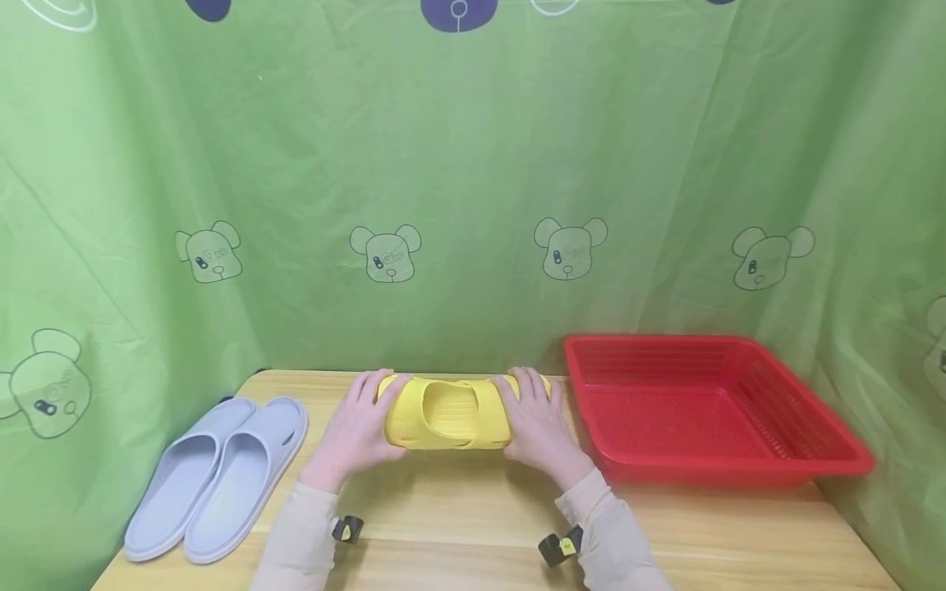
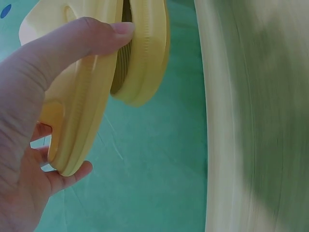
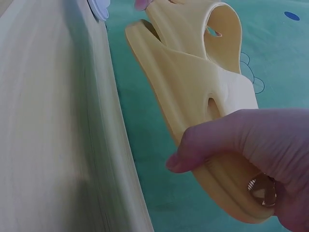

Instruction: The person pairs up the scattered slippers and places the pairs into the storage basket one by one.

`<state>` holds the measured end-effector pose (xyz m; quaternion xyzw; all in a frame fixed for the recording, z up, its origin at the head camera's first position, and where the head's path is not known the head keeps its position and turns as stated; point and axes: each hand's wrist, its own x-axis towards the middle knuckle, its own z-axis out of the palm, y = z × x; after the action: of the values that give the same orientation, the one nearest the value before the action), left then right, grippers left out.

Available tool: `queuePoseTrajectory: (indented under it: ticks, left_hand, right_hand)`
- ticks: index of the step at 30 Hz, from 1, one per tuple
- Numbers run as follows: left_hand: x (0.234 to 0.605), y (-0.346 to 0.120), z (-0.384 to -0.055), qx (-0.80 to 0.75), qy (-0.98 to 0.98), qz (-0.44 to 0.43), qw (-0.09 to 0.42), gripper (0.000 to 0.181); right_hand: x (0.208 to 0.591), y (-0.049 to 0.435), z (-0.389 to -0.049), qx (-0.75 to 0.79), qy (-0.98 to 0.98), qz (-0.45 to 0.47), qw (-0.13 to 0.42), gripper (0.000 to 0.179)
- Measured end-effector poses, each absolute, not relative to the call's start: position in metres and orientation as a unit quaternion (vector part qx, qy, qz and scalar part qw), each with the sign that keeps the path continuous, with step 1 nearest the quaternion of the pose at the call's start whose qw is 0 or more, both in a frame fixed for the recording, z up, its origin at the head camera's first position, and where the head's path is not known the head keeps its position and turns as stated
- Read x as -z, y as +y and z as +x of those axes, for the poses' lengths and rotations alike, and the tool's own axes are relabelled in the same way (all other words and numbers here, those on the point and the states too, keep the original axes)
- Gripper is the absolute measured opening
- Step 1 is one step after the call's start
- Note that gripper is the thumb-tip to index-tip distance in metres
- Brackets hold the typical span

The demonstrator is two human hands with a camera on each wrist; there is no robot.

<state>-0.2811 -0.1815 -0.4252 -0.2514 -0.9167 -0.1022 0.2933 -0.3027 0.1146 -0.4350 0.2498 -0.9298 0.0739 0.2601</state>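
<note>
A pair of yellow slippers is held sideways above the wooden table, between both hands. My left hand grips the left end, its thumb lying across the edges where the two slippers meet. On the other end, my right hand has its thumb pressed to the side of the yellow slipper and its fingers over the top. Ridged insole shows through the gap between the slippers in the left wrist view. Most of the second slipper is hidden in the head view.
A pair of grey-lilac slippers lies side by side at the table's left. On the right stands a red plastic basket with slotted walls. A green curtain hangs behind the wooden table and along its sides.
</note>
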Motion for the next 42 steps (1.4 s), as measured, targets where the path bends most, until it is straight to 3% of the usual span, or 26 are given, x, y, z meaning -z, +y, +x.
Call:
queuePoseTrajectory:
  ticks: [10, 23, 28, 42]
  left_hand:
    - [0.426, -0.179, -0.282, 0.119, -0.911, -0.262, 0.296, 0.108]
    - [0.432, -0.175, -0.285, 0.137, -0.934, -0.229, 0.237, 0.125]
    - [0.435, -0.17, -0.285, 0.148, -0.939, -0.225, 0.213, 0.125]
    - [0.442, -0.159, -0.284, 0.162, -0.938, -0.225, 0.208, 0.115]
  right_hand:
    - [0.435, 0.114, -0.304, -0.083, -0.927, 0.259, 0.257, 0.11]
    - [0.418, 0.126, -0.301, -0.074, -0.921, 0.266, 0.275, 0.102]
    - [0.414, 0.133, -0.301, -0.086, -0.923, 0.263, 0.266, 0.099]
    - [0.403, 0.159, -0.306, -0.099, -0.926, 0.249, 0.265, 0.095]
